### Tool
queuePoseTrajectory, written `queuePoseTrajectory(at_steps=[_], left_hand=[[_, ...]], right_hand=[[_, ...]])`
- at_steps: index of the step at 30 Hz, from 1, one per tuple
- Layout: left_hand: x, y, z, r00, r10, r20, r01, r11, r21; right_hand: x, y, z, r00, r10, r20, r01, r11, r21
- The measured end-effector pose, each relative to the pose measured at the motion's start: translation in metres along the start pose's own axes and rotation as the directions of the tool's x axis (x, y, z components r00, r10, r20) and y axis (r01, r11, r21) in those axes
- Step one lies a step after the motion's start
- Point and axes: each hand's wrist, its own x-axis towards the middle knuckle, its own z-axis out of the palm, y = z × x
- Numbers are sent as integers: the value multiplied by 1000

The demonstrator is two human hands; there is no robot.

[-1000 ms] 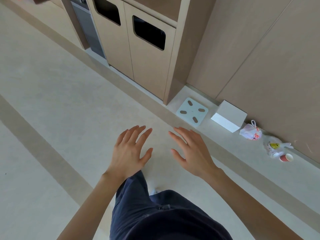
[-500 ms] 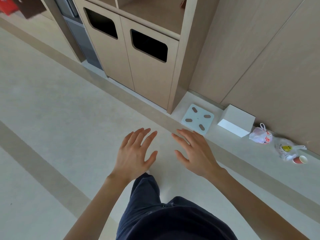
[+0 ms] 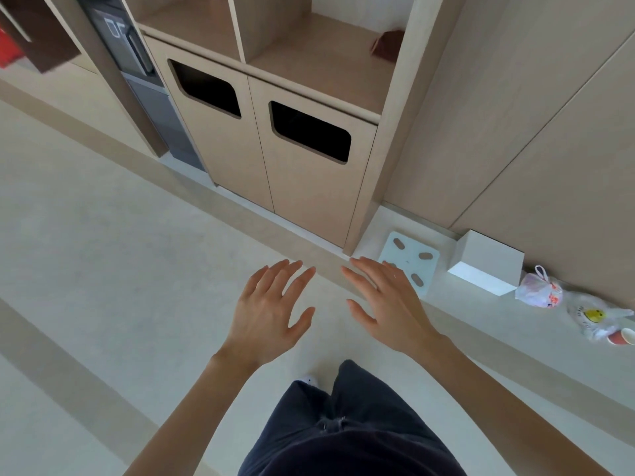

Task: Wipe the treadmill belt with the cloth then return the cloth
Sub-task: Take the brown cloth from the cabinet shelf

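Beige floor [image 3: 103,252] under both empty hands, left hand [image 3: 271,310] and right hand [image 3: 388,310] spread wide; no legible writing.

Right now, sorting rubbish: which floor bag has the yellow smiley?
The bag farthest right, beside the red cup; the other bag has red print.

Bright, even, soft light; faint shadows; wide-angle bending at edges, slight blur.

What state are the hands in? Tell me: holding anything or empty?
Empty. Left hand and right hand are spread open, palms down, no cloth visible.
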Motion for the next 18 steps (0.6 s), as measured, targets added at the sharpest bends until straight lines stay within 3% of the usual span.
queuePoseTrajectory(at_steps=[9,18], left_hand=[[64,-38,21,1000,-23,14,23,1000,-1],[183,-68,31,1000,-2,2,2,1000,-13]], right_hand=[[67,47,20,999,-34,34,36,998,-54],[167,128,26,996,-23,81,23,1000,2]])
